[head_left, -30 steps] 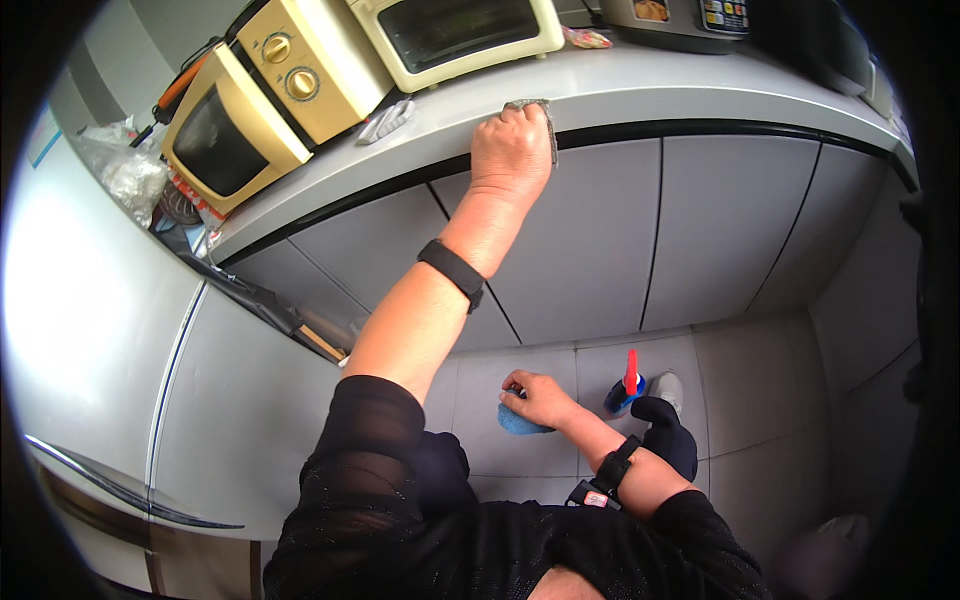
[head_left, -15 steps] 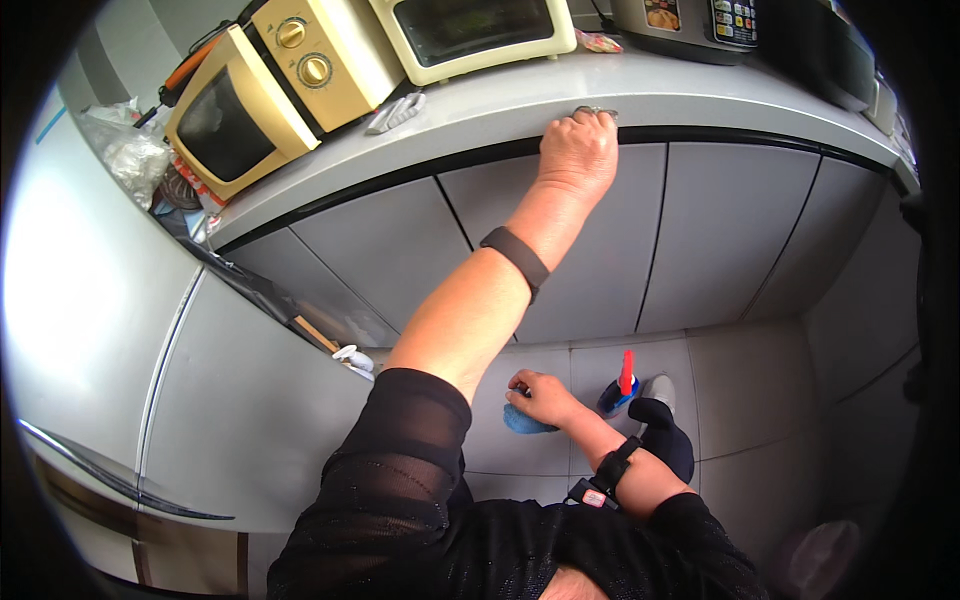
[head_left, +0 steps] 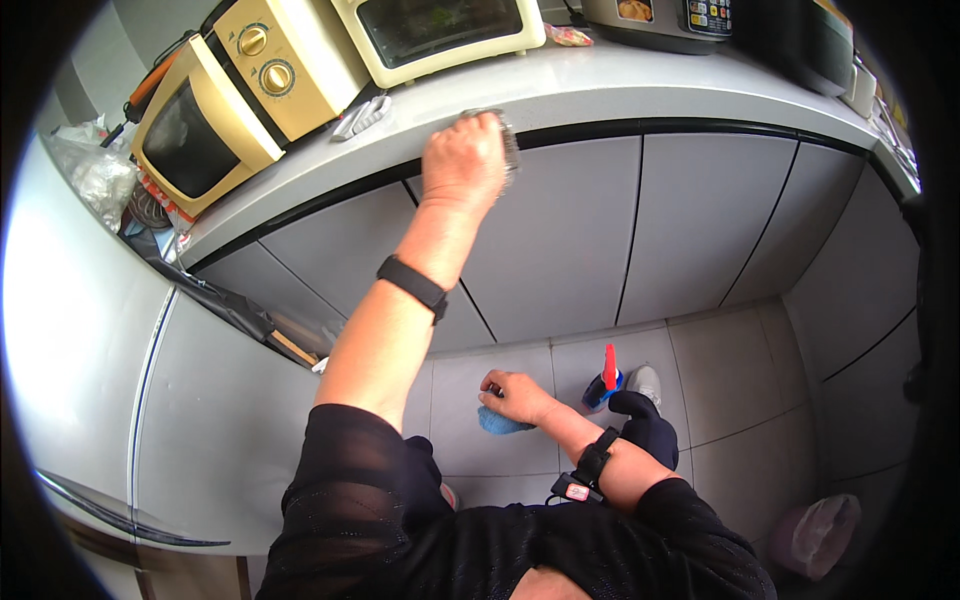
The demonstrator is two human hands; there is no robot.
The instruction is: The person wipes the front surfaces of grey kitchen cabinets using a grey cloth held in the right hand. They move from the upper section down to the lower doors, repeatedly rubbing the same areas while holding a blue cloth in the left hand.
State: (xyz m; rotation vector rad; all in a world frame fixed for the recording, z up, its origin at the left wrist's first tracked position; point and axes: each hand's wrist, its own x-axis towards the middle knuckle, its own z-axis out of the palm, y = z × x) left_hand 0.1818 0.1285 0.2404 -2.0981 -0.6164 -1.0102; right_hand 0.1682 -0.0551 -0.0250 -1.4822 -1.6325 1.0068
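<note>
Down low, the right hand (head_left: 517, 395) presses a blue cloth (head_left: 497, 422) flat on the floor, fingers closed over it, near a spray bottle (head_left: 603, 380). Up high, the left hand (head_left: 462, 160) grips what may be a rag at the tabletop (head_left: 620, 85) edge. Best to hold tight and wipe slowly.

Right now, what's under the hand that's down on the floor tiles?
A blue cloth lies under the right hand, pressed to the tiled floor. Only its edge shows past the fingers; the rest is covered, so its full shape cannot be seen.
</note>
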